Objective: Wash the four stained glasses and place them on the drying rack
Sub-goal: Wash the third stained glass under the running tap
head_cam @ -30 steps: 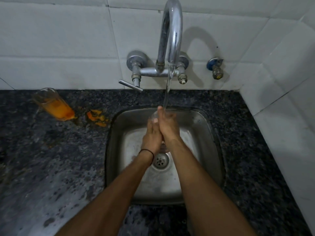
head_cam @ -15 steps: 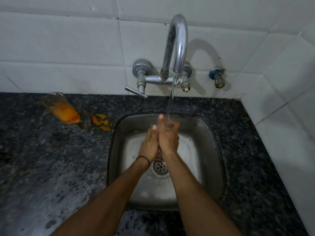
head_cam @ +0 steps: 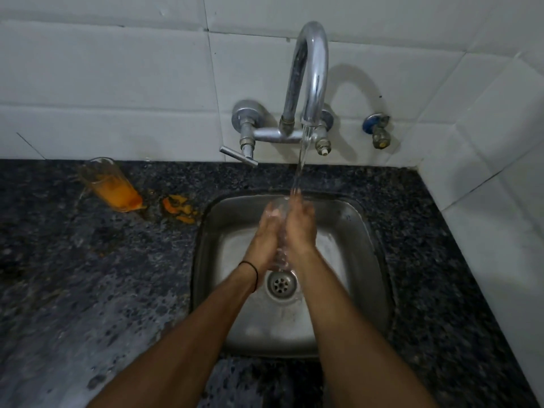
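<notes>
Over the steel sink [head_cam: 368, 260], under the tap's stream [head_cam: 301, 163], one clear glass [head_cam: 281, 251] sits clasped between two hands, left hand [head_cam: 263, 240] and right hand [head_cam: 300, 228] cupped round its sides. One orange-stained glass [head_cam: 110, 184] sits on the counter [head_cam: 88, 275] to the left.

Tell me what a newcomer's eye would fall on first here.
The left hand and right hand hold a clear glass between them under water running from the faucet, above the steel sink. On the dark counter at back left sits an orange-stained glass, with an orange spill just right of it.
</notes>
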